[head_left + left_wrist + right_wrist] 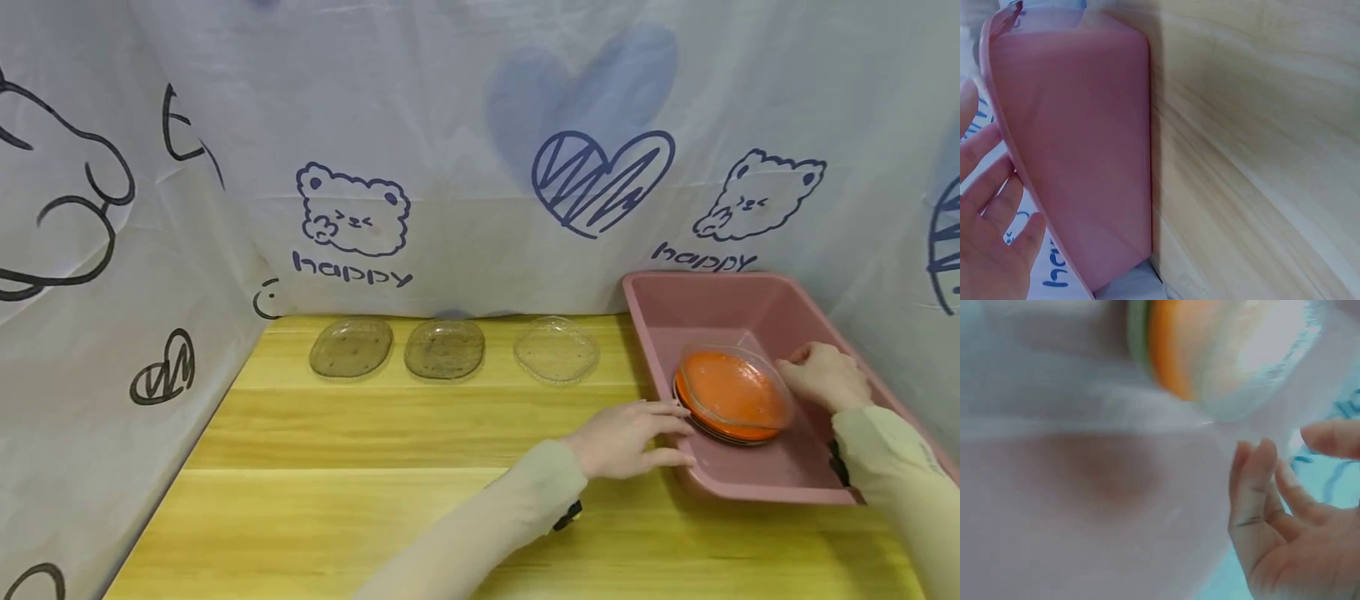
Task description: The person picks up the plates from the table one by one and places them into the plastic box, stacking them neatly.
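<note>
A pink basin [802, 475] stands on the right of the table. In it lies a stack with a clear glass plate [738, 387] on top of an orange plate [688, 406], and darker plate rims show underneath. My left hand [626, 440] reaches to the basin's left rim, its fingers fairly straight at the edge beside the stack. Inside the basin, my right hand [825, 379] is just right of the clear plate. The right wrist view shows its fingers loosely bent, thumb apart, holding nothing; a gap separates them from the plate.
Along the back of the wooden table [315, 450] lie two smoky glass dishes [351, 347] and one clear glass dish [557, 350], in a row left of the basin. White cloth [465, 167] with blue drawings hangs behind and at the sides.
</note>
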Available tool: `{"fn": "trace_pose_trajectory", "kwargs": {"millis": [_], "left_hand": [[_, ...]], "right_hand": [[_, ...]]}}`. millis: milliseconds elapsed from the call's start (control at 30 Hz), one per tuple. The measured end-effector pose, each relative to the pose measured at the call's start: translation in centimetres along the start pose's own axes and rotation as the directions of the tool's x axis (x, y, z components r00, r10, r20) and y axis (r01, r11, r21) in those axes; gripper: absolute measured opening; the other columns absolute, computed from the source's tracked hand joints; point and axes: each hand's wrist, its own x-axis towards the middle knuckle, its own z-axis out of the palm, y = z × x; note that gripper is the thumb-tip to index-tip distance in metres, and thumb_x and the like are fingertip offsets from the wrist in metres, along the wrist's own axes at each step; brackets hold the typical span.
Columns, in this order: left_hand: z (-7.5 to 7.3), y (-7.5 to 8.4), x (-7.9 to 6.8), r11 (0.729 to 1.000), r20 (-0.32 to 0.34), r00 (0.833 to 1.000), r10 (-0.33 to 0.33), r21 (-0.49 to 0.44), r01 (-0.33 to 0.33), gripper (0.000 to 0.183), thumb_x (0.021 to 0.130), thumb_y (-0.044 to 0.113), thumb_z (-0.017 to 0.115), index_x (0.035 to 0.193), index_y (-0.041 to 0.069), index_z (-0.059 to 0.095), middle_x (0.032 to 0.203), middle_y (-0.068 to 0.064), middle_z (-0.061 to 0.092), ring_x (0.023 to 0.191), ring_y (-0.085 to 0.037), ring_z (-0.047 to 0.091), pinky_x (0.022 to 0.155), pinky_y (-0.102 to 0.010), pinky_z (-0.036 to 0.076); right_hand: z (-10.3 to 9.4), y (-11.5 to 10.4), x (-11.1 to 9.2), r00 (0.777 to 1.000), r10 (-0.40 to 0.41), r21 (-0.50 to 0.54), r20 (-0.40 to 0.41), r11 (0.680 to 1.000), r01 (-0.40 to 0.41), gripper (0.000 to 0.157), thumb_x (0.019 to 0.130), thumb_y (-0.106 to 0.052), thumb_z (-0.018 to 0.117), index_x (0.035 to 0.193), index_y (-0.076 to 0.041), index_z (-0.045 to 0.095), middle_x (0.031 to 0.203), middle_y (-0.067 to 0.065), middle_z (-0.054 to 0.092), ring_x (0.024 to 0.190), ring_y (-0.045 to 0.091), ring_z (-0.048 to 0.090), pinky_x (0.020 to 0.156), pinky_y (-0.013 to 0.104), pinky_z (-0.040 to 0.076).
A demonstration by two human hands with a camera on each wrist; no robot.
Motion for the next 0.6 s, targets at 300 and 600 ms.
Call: {"fn": "trace_pose_trajectory", "kwargs": {"millis": [300, 600], "left_hand": [[-0.7, -4.0, -2.5, 0.987, -0.140, 0.978, -0.157, -0.050, 0.151, 0.046, 0.108, 0.044, 0.042, 0.146, 0.021, 0.053, 0.153, 0.001, 0.052, 0.141, -0.015, 0.050, 0.119, -0.031, 0.040], [-1.1, -8.4, -4.5, 0.909, -0.173, 0.896, -0.409, 0.005, 0.416, 0.046, 0.106, 0.033, 0.051, 0.149, 0.017, 0.048, 0.149, -0.003, 0.056, 0.129, -0.022, 0.062, 0.103, -0.037, 0.055]], "right_hand": [[0.1, -8.0, -2.7, 0.970, -0.109, 0.380, -0.219, 0.906, 0.188, 0.033, 0.103, -0.016, 0.045, 0.127, 0.004, 0.054, 0.087, -0.010, 0.066, 0.070, -0.006, 0.060, 0.062, 0.013, 0.054], [1.4, -15.3, -6.2, 0.955, -0.204, 0.828, -0.216, 0.479, 0.290, 0.023, 0.104, -0.005, 0.047, 0.120, -0.019, 0.057, 0.097, -0.012, 0.070, 0.082, 0.005, 0.068, 0.072, 0.015, 0.059]]}}
